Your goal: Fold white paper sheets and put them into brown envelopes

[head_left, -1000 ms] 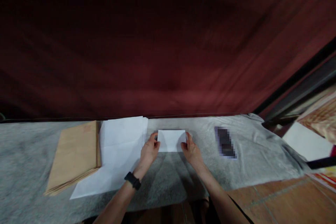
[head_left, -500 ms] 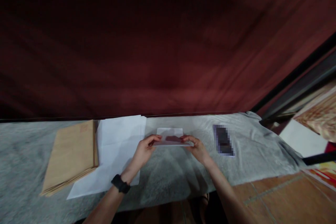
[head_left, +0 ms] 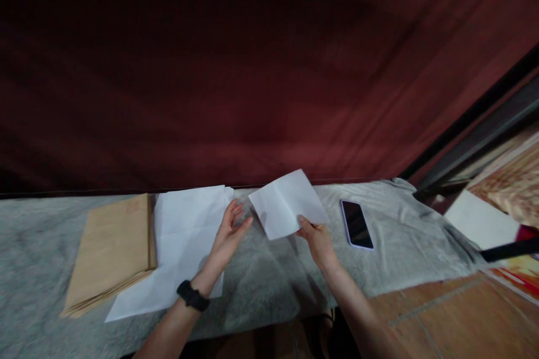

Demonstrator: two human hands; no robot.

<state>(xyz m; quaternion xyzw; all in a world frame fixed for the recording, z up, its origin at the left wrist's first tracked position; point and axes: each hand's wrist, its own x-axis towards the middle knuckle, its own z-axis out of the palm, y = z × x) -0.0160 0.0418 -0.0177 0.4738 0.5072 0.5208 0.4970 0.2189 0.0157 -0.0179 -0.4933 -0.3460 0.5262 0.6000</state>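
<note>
My right hand (head_left: 316, 239) pinches the near edge of a folded white paper (head_left: 287, 203) and holds it up, tilted, above the grey cloth. A crease runs across the paper. My left hand (head_left: 228, 233) is off the paper, fingers stretched out and apart, hovering just left of it beside the stack of white sheets (head_left: 182, 240). A black watch (head_left: 192, 295) sits on my left wrist.
A pile of brown envelopes (head_left: 110, 251) lies left of the white sheets on the grey cloth (head_left: 412, 247). A dark phone (head_left: 356, 224) lies right of my right hand. A dark red curtain (head_left: 252, 84) hangs behind. Tiled floor (head_left: 455, 320) shows at lower right.
The folded paper was held flat by both hands; now my left hand has let go and my right hand has lifted and tilted it upward.
</note>
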